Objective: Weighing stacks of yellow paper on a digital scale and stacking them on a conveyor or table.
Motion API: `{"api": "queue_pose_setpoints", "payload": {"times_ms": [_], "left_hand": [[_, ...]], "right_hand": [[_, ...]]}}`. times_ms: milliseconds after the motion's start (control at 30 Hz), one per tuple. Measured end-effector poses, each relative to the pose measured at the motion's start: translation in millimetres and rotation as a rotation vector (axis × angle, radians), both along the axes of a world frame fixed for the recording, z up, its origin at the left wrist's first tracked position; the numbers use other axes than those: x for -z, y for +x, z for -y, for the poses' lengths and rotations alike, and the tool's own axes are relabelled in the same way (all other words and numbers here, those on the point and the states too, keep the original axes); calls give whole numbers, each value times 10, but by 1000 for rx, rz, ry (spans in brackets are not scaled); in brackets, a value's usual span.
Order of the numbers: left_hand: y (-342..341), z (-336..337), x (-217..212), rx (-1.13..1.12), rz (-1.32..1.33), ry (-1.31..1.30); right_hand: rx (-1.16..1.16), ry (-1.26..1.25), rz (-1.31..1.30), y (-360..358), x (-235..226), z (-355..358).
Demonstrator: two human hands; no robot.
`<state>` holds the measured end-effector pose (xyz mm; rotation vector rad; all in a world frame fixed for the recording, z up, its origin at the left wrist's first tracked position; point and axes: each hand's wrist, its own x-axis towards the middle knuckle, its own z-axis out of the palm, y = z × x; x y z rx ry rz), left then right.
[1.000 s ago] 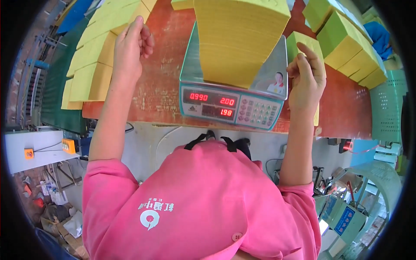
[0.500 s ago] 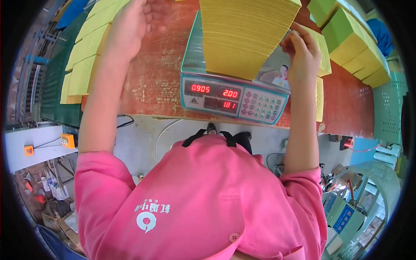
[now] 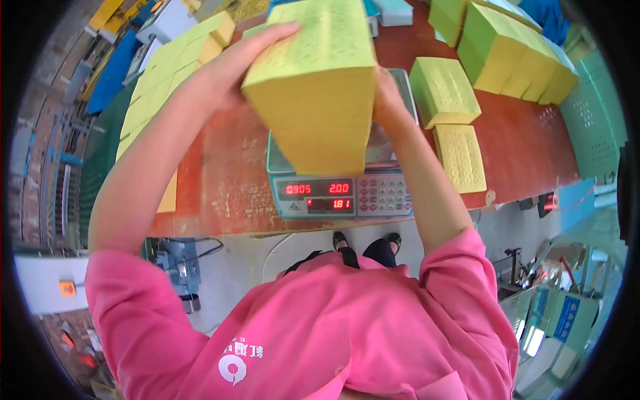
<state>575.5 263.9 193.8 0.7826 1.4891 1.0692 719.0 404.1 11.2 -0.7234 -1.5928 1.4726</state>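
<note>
1. A tall, tapering yellow block of stacked, paper-like sheets (image 3: 317, 120) stands over the pan of a teal-and-silver digital scale (image 3: 357, 193); whether its base touches the pan is hard to tell.
2. The left hand (image 3: 233, 63) grips its left side, one digit across the pitted top; the right hand (image 3: 389, 100) lies against the right side, fingers hidden, their closure unclear.
3. It probably handles as weighty yet soft-edged, its layers apt to slip; flat palms low on opposite sides should suit.
4. The scale sits at the worn red table's (image 3: 223, 173) front edge.
5. Two low yellow blocks (image 3: 445, 93) lie right of it; longer yellow rows (image 3: 513, 53) fill the right rear corner.
</note>
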Motion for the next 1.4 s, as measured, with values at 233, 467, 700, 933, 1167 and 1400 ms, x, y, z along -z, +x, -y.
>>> {"api": "queue_pose_setpoints", "payload": {"times_ms": [233,467,700,933,1167,1400], "left_hand": [[-58,343,98,57,111,-27],[-262,238,195,0,11,-29],[124,579,230,-53,-93,-44],[1537,249,100,-58,138,48],[3207,-1426,807,159,331,-33],[5024,-3322,1322,281,489,-44]], "right_hand": [[186,-32,-90,746,-154,701],[10,-421,-26,1231,570,1770],[-365,-899,-524,1310,327,1705],[-136,-637,-274,2729,-36,979],[139,-598,-144,4600,345,-499],[554,-526,170,6136,717,-2167]]}}
